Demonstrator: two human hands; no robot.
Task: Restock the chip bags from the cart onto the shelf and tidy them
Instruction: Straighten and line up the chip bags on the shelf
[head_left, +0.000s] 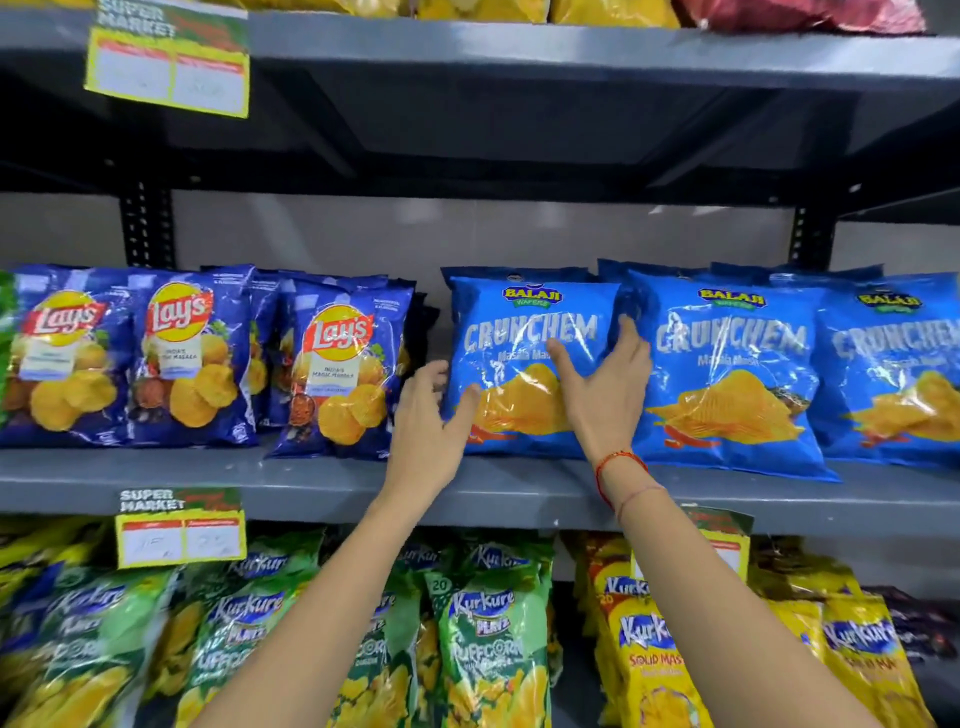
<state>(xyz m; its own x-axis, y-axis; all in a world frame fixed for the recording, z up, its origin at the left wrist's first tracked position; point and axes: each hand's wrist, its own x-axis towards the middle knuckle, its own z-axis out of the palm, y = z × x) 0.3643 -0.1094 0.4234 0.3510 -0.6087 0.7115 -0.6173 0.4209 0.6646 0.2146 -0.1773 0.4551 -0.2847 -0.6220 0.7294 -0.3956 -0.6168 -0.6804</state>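
A light-blue Crunchem chip bag (511, 317) stands upright on the grey middle shelf (311, 483), leftmost of its row. My left hand (428, 415) clasps its lower left edge, thumb on the front. My right hand (605, 387) grips its right side, thumb across the front and fingers between it and the second Crunchem bag (727, 379). A third Crunchem bag (893, 374) stands at the far right. More of the same bags stand behind them.
Dark-blue Lay's bags (332, 369) fill the shelf's left half, with a narrow gap before the Crunchem row. Green Kurkure bags (488, 639) and yellow Kurkure bags (649, 660) crowd the shelf below. Price tags (179, 540) hang from the shelf edges. No cart shows.
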